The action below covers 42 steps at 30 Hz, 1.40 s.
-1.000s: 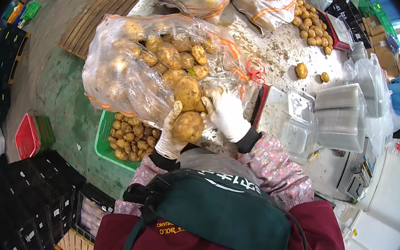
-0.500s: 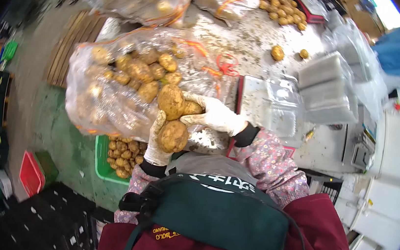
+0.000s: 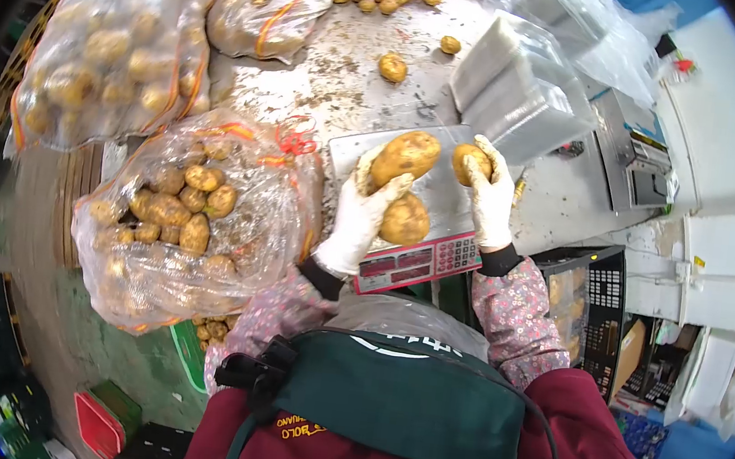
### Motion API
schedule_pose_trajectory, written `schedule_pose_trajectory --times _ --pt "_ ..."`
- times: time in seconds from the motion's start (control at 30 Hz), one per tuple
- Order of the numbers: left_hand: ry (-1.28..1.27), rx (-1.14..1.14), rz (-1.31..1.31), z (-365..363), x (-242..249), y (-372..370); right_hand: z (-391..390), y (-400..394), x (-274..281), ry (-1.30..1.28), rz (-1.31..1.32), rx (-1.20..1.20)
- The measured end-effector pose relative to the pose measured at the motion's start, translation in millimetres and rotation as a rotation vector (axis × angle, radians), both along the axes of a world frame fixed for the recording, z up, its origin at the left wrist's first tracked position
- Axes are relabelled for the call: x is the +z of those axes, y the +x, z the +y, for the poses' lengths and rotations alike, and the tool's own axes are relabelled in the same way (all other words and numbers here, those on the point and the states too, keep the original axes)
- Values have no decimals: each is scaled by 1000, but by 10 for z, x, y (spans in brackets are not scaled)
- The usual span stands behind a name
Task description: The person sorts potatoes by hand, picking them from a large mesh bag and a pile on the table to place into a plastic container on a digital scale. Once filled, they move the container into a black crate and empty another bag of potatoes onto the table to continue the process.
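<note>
head view, potatoes (image 3: pixel 409 157) over scale (image 3: pixel 395 269), bag (image 3: pixel 271 218) alongside, stacked trays (image 3: pixel 521 93) beyond

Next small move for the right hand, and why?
I'd probably lower the potato in the right hand onto the scale: it's held at the platform's right side, and the left hand is there too, grasping a larger potato.
</note>
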<state>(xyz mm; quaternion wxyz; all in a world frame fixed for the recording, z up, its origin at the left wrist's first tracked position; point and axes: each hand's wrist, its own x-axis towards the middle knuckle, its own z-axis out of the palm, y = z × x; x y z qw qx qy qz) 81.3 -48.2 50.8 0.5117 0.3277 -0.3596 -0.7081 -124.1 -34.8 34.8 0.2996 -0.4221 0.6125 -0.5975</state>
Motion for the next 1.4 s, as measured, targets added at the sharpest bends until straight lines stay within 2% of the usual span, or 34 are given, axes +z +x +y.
schedule_pose_trajectory --times 0.07,0.13,0.17,0.23,0.27,0.3,0.37,0.4,0.43,0.5,0.53,0.57,0.63,0.67,0.77,0.8,0.83,0.9,0.93,0.97,1.03,1.07,1.1,1.13,1.2,1.23,1.27,1.3,1.37,1.4 --pt "-41 1 14 -100 -175 -385 26 -56 -118 -8 113 -94" --pt "-415 133 -525 -158 -425 -664 92 -52 -218 76 313 -153" --pt "-418 114 -526 -152 -521 -720 161 -42 -224 137 394 -158" --pt "-722 137 -963 -188 -661 -688 281 -110 -289 134 801 -25" --pt "-611 56 -918 -215 -851 -682 331 -143 -389 111 843 -19" --pt "-610 37 -923 -222 -788 -641 373 -178 -368 126 833 -28" --pt "-915 -2 -1317 -247 -432 -559 416 -261 -271 36 707 -92" --pt "-951 -41 -1458 -257 -315 -561 395 -368 -342 -9 590 -117" --pt "-951 -54 -1458 -305 -412 -547 420 -432 -327 14 520 -134" --pt "-674 -44 -927 -480 -568 -486 444 -547 -313 21 479 -143" --pt "-473 -10 -701 -509 -562 -434 439 -605 -298 27 479 -143" --pt "-154 71 -421 -470 -563 -389 455 -646 -282 42 504 -139" --pt "-288 319 -616 -540 -610 -116 493 -702 -262 71 522 -131" --pt "-273 383 -498 -606 -820 79 511 -725 -250 66 499 -125" --pt "-107 463 -187 -476 -901 357 569 -707 -188 93 446 -110" --pt "-118 430 -113 -393 -756 353 555 -686 -177 46 513 -93" --pt "-116 434 -118 -395 -837 370 546 -649 -163 -2 578 -79" --pt "-100 437 -344 -432 -1041 351 429 -536 -55 -15 631 -27" --pt "-122 379 -342 -392 -918 254 328 -466 19 -91 709 52" --pt "11 287 -321 -319 -782 150 258 -374 46 -167 785 131" --pt "-14 144 -235 -361 -1073 32 165 -108 2 27 1160 291" --pt "59 89 -172 -314 -988 -80 93 7 -193 100 1200 395" --pt "132 33 -109 -276 -901 -187 35 99 -324 60 1304 430" --pt "222 14 -85 -357 -977 -286 -25 170 -305 95 1323 486" --pt "207 4 4 -381 -968 -302 -87 161 -248 128 1339 539" --pt "195 -7 92 -397 -863 -325 -89 82 -229 101 1204 551" --pt "255 -82 109 -336 -491 -332 -75 -8 -192 74 1069 559" --pt "253 -83 109 -333 -494 -330 -37 -159 -47 -81 1011 434" --pt "107 95 19 -306 -534 -312 222 -419 156 43 369 243" --pt "58 13 114 -268 -541 -264 329 -603 -26 120 278 125"
